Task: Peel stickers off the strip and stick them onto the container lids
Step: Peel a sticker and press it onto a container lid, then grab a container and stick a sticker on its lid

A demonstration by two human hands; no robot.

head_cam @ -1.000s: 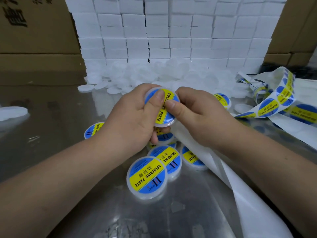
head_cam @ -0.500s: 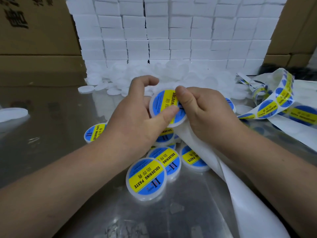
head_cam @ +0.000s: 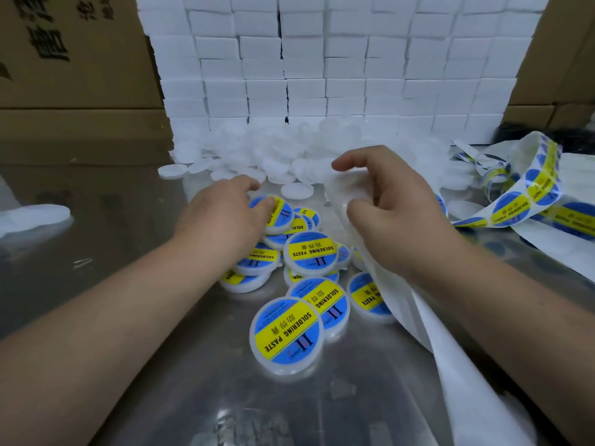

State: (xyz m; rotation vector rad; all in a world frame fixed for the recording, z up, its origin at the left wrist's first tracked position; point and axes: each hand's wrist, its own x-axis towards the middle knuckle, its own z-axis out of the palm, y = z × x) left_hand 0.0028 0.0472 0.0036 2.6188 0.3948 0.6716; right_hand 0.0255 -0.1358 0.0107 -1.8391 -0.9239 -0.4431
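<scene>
Several white round lids with blue-and-yellow "soldering paste" stickers lie in a loose pile (head_cam: 310,254) on the shiny metal table (head_cam: 128,252). My left hand (head_cam: 222,217) is low over the pile's far left, thumb on top of one labelled lid (head_cam: 277,216) and fingers past its far rim. My right hand (head_cam: 389,217) is curled round the white backing strip (head_cam: 483,381), which runs under the palm to the bottom right. The strip's part with stickers (head_cam: 515,209) loops at the right. Plain white lids (head_cam: 289,156) are heaped behind.
A wall of stacked white boxes (head_cam: 322,75) closes the back. Cardboard cartons (head_cam: 70,75) stand at the left and at the far right (head_cam: 563,59). One plain lid (head_cam: 297,190) lies alone before the heap, and another white lid (head_cam: 32,215) lies at the far left.
Both hands have come apart. The left hand lowered the freshly labelled lid from chest height onto the pile. The right hand moved right and up along the backing strip.
</scene>
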